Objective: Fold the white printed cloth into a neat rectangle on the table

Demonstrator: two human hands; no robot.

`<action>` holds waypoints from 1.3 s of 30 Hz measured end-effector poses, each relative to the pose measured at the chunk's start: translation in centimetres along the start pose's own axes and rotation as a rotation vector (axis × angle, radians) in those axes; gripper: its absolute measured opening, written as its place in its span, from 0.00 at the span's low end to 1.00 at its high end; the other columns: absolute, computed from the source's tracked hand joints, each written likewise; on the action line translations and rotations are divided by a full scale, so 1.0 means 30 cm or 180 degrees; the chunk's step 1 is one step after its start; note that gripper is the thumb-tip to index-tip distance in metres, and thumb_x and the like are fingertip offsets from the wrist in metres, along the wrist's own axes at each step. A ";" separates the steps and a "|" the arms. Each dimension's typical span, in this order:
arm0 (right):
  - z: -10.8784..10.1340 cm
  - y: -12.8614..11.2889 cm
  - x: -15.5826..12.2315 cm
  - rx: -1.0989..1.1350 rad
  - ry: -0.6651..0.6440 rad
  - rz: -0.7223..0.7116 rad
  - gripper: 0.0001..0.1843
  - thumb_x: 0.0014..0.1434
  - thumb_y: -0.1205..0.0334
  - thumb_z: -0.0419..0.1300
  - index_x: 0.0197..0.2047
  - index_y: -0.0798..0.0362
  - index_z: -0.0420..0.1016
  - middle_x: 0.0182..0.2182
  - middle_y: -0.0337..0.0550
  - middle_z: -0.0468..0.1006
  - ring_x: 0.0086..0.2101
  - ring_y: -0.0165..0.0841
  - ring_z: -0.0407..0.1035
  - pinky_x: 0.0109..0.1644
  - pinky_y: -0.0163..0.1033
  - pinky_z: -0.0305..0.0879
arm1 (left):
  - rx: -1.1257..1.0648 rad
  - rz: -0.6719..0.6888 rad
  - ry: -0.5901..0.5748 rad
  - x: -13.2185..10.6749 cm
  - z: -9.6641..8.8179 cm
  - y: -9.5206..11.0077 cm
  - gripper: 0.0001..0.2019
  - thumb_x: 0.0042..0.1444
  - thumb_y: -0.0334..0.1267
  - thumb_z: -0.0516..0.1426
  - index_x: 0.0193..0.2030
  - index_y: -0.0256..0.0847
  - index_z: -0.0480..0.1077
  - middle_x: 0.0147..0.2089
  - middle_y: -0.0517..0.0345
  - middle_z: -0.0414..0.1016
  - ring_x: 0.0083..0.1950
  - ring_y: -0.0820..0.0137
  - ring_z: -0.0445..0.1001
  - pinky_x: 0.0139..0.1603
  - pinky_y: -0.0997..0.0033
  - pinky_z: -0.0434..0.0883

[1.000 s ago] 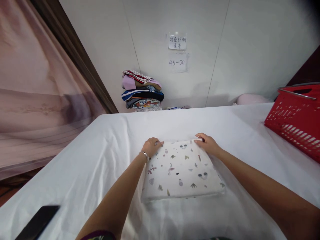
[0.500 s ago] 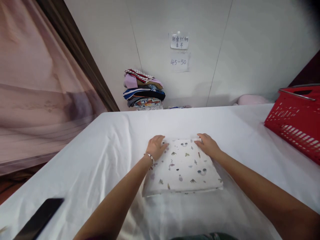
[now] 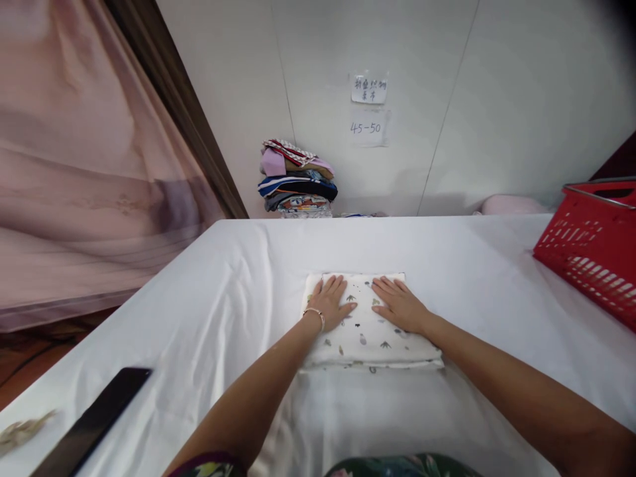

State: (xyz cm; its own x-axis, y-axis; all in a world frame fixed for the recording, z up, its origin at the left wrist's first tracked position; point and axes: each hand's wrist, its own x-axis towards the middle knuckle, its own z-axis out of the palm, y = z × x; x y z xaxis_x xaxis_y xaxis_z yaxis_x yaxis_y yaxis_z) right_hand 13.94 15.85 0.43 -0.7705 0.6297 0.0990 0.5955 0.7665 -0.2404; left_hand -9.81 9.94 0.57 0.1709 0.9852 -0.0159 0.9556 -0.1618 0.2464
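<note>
A folded white cloth (image 3: 368, 334) printed with small animals and leaves lies on the table covered by a white sheet (image 3: 209, 311). My left hand (image 3: 332, 302), with a bracelet at the wrist, rests flat on the cloth's left half, fingers spread. My right hand (image 3: 397, 303) lies flat on its right half, fingers stretched out. Both palms press on the top of the fold.
A red plastic basket (image 3: 591, 255) stands at the right edge. A stack of folded clothes (image 3: 297, 180) sits behind the table against the wall, under two paper notes (image 3: 368, 106). A black phone (image 3: 94, 421) lies at the front left. A pink curtain (image 3: 74, 165) hangs left.
Both hands came off the cloth's far corners and now lie flat on top of it. The cloth looks shorter front to back. The view shifted slightly.
</note>
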 end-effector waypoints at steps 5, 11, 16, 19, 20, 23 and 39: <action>-0.083 -0.044 -0.031 0.0284 -0.0445 0.0173 0.32 0.61 0.43 0.44 0.65 0.48 0.52 0.65 0.47 0.49 0.63 0.43 0.40 0.64 0.55 0.39 | -0.0209 -0.0065 -0.0113 -0.032 -0.054 0.023 0.32 0.57 0.58 0.43 0.64 0.45 0.53 0.69 0.53 0.45 0.69 0.61 0.42 0.66 0.51 0.43; -0.075 -0.142 -0.226 0.0371 -0.0426 -0.0287 0.31 0.62 0.44 0.43 0.66 0.42 0.46 0.65 0.40 0.46 0.63 0.41 0.40 0.64 0.54 0.37 | -0.0151 0.0282 -0.0008 -0.210 -0.046 0.075 0.30 0.58 0.59 0.43 0.64 0.49 0.53 0.68 0.57 0.47 0.69 0.61 0.41 0.66 0.48 0.41; -0.029 -0.173 -0.279 0.0100 -0.0115 -0.0290 0.29 0.62 0.45 0.45 0.64 0.44 0.53 0.63 0.44 0.53 0.62 0.42 0.45 0.63 0.56 0.42 | -0.0150 0.0238 0.0068 -0.244 -0.024 0.089 0.28 0.58 0.56 0.45 0.63 0.48 0.55 0.68 0.56 0.49 0.69 0.62 0.44 0.66 0.49 0.43; -0.028 -0.174 -0.306 0.0021 0.0074 -0.0386 0.26 0.63 0.48 0.46 0.63 0.45 0.57 0.61 0.45 0.59 0.61 0.42 0.50 0.62 0.56 0.45 | -0.0207 0.0176 0.0413 -0.272 -0.032 0.090 0.23 0.60 0.50 0.47 0.59 0.47 0.62 0.65 0.54 0.57 0.67 0.63 0.50 0.65 0.52 0.47; -0.027 -0.174 -0.325 -0.0013 0.0149 -0.0443 0.25 0.63 0.50 0.47 0.62 0.45 0.58 0.60 0.45 0.60 0.60 0.42 0.52 0.62 0.57 0.45 | -0.0207 0.0175 0.0553 -0.295 -0.034 0.089 0.21 0.60 0.49 0.47 0.58 0.46 0.63 0.64 0.54 0.59 0.66 0.63 0.52 0.65 0.52 0.48; -0.015 -0.173 -0.396 -0.0131 0.0385 -0.0573 0.25 0.63 0.54 0.48 0.63 0.44 0.55 0.60 0.44 0.61 0.60 0.41 0.53 0.62 0.57 0.47 | -0.0099 0.0342 0.0764 -0.390 -0.028 0.078 0.23 0.60 0.49 0.49 0.59 0.46 0.61 0.63 0.52 0.60 0.65 0.61 0.54 0.65 0.49 0.48; 0.046 -0.158 -0.449 -0.0385 0.0876 -0.0574 0.24 0.62 0.61 0.49 0.62 0.47 0.58 0.59 0.44 0.62 0.59 0.40 0.55 0.62 0.55 0.52 | 0.0347 0.0506 0.1071 -0.525 0.035 0.047 0.24 0.55 0.37 0.53 0.60 0.42 0.59 0.64 0.50 0.57 0.66 0.60 0.51 0.63 0.52 0.53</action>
State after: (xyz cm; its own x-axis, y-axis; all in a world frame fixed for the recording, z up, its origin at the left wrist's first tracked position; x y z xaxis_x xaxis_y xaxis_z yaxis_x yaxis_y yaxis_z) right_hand 21.18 3.56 -1.11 -0.7855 0.4805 0.3900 0.4906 0.8676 -0.0807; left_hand -10.91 -5.87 0.15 0.2477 0.9082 0.3374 0.9466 -0.3011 0.1155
